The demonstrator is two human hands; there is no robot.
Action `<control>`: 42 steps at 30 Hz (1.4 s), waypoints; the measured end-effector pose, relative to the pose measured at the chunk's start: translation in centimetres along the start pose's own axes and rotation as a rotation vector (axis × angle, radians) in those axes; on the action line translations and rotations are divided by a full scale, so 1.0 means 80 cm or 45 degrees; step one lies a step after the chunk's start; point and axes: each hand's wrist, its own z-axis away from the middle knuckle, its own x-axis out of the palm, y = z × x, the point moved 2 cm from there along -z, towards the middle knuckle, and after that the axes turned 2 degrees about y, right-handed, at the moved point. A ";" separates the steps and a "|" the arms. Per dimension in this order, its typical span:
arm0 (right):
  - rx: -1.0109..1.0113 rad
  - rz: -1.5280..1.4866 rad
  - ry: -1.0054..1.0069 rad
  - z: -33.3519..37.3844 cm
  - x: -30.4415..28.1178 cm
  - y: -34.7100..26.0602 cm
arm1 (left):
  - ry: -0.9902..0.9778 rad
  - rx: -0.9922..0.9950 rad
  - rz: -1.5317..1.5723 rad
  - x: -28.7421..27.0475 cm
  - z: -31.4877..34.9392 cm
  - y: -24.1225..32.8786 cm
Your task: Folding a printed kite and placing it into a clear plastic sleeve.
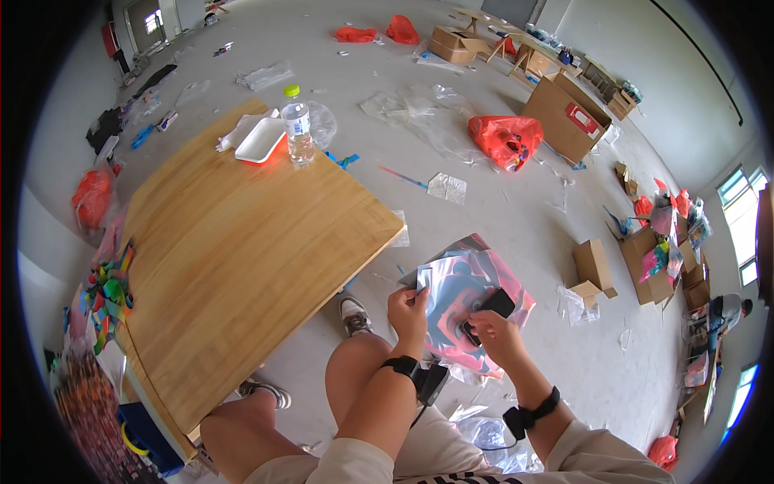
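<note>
In front of my knees lies a shiny pink, blue and silver film sheet [451, 294], creased and spread at an angle. My left hand [409, 313] pinches the sheet's left edge near a silvery corner. My right hand [493, 332] is over the sheet's right side, its fingers closed on a dark object [497, 303]. One flat black end sticks out above the fingers and a smaller dark part shows beside them; its exact kind is unclear. Black straps with small boxes circle both my wrists.
The wooden table [242, 242] at left bears a water bottle [298, 133] and a white tray [260, 140]. A red plastic bag [506, 141], cardboard boxes [567, 119] and clear plastic scraps litter the grey floor. Colourful pieces [106, 306] crowd the table's left side. Another person [721, 315] is far right.
</note>
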 end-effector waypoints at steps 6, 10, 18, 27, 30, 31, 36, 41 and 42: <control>0.009 0.033 0.006 -0.048 0.077 0.011 | -0.047 -0.126 -0.008 -0.003 0.001 0.011; 0.012 0.214 0.237 -0.082 0.088 0.001 | -0.084 -0.039 -0.067 -0.005 0.002 0.021; -0.420 0.713 -0.055 -0.127 0.046 -0.042 | -0.164 0.006 -0.040 -0.011 0.000 0.034; -0.574 0.649 0.010 -0.116 0.014 -0.053 | -0.148 0.593 -0.507 -0.021 0.019 0.089; -0.644 0.670 0.068 -0.115 0.013 -0.055 | -0.400 0.542 -0.464 -0.014 0.021 0.063; -0.622 0.631 0.078 -0.117 0.009 -0.047 | -0.476 0.478 -0.400 -0.012 0.019 0.061; -0.398 0.355 0.241 -0.100 0.006 -0.033 | -0.396 0.362 -0.096 -0.011 0.015 0.057; -0.197 0.216 0.458 -0.058 0.018 0.053 | -0.377 0.297 -0.122 -0.006 0.016 0.061; -0.134 0.176 0.453 -0.047 0.026 0.055 | -0.382 0.279 -0.138 -0.006 0.016 0.061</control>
